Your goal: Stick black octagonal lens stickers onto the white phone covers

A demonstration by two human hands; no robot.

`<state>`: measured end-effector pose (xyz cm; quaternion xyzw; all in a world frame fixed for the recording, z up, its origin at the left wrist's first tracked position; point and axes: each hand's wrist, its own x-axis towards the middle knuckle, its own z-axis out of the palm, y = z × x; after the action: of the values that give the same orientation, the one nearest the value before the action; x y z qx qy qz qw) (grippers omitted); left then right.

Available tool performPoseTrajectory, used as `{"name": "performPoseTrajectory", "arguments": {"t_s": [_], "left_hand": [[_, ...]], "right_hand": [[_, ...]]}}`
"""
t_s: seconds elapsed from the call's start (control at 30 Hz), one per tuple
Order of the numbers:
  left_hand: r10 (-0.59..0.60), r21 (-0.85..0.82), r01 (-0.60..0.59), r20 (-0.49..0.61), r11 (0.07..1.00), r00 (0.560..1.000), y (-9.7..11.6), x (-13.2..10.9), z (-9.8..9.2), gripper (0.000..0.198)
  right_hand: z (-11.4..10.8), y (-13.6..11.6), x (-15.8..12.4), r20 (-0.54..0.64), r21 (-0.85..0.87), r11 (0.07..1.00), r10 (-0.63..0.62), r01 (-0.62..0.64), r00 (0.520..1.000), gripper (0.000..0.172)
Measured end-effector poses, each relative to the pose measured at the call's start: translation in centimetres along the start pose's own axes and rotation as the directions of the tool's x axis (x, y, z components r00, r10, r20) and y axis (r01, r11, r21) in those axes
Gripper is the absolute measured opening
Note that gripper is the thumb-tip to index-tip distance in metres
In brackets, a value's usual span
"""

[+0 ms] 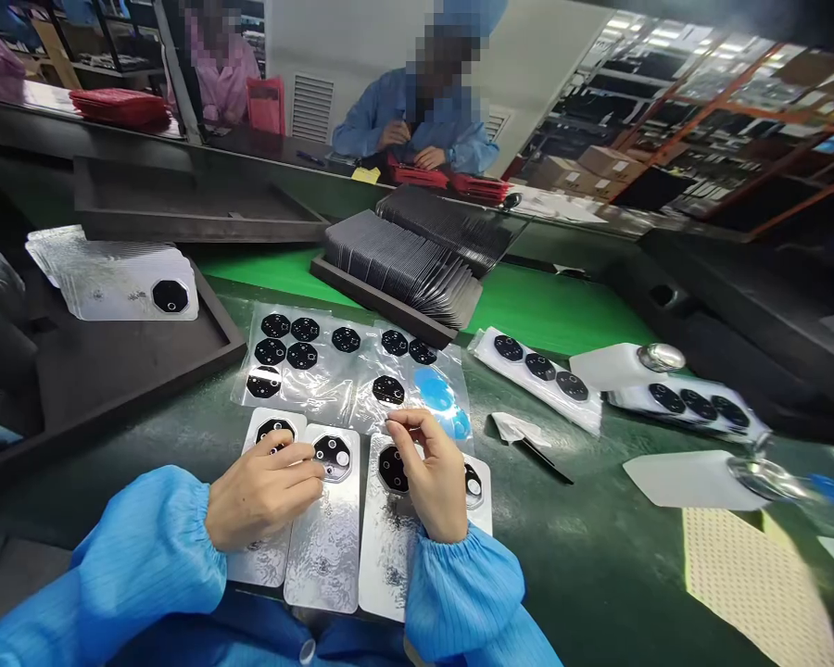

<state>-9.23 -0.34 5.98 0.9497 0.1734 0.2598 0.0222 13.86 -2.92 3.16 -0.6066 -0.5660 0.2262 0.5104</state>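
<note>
Several silvery panels with black octagonal camera plates lie in a row before me. My left hand (268, 491) rests over the leftmost panel (260, 565), its fingers loosely bent and reaching towards the camera plate of the second panel (323, 547); I see nothing held in it. Over the third panel (382, 556), my right hand (435, 463) pinches thumb and forefinger together; whatever is between the tips is too small to make out. This hand and its sleeve partly cover the fourth panel (483, 505). Just beyond, a clear plastic sheet (334, 394) carries several black camera stickers (346, 340) and blue round films (435, 389).
A dark tray (132, 371) at left holds stacked silvery panels (118, 283). Black sheets (396, 264) stand in a tray behind. To the right are sticker strips (538, 371), black tweezers (546, 460), white bottles (695, 477) and a yellowish cloth (751, 574). A co-worker (382, 116) sits opposite.
</note>
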Motion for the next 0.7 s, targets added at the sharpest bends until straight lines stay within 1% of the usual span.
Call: {"name": "performPoseTrajectory", "arguments": {"t_s": [0.13, 0.3, 0.43, 0.6, 0.7], "left_hand": [[0.012, -0.006, -0.012, 0.011, 1.0, 1.0, -0.06, -0.11, 0.06, 0.02], [0.005, -0.008, -0.005, 0.03, 1.0, 1.0, -0.17, -0.26, 0.36, 0.021], [0.003, 0.008, -0.003, 0.045, 1.0, 0.999, -0.18, -0.3, 0.45, 0.021], [0.039, 0.059, -0.045, 0.099, 0.997, 0.994, -0.1, -0.4, 0.57, 0.018], [0.06, 0.091, -0.07, 0.107, 0.993, 0.992, 0.01, -0.49, 0.73, 0.018]], "right_hand": [[0.0, -0.37, 0.02, 0.014, -0.006, 1.0, 0.001, -0.001, 1.0, 0.02], [-0.02, -0.52, 0.0, 0.02, -0.021, 0.999, -0.033, 0.034, 0.999, 0.017], [0.1, -0.54, 0.03, 0.033, -0.023, 0.999, -0.031, 0.032, 0.999, 0.016], [0.33, -0.53, 0.1, 0.056, -0.009, 0.999, -0.032, 0.033, 0.998, 0.014], [0.3, -0.67, 0.08, 0.062, 0.002, 0.999, -0.044, 0.044, 0.997, 0.014]]}}
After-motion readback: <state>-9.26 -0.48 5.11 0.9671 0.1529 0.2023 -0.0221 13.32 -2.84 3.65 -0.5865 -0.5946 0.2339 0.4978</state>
